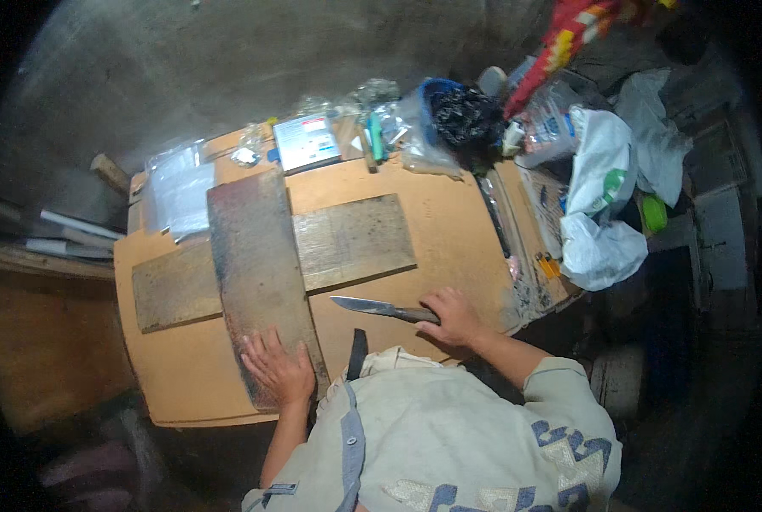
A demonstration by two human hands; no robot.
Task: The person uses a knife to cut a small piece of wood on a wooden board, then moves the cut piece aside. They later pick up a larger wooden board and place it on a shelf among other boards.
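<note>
My left hand (283, 371) rests with fingers spread on the lower end of a long, stained board (255, 243), which lies crosswise over another board whose left part (176, 290) and right part (355, 239) show on either side. My right hand (449, 320) grips the dark handle of a knife (368, 305) lying low over the tan board surface (471, 247), its blade pointing left toward the long board. A narrow dark strip (357, 350) lies just below the blade, by my shirt; I cannot make out what it is.
Clear plastic sheets (176, 192), a white flat box (304, 141), a green item (374, 136) and a blue bin with black plastic (462, 111) line the back. White sacks (603, 188) and a green container (654, 213) stand at right. Pipes (78, 226) lie at left.
</note>
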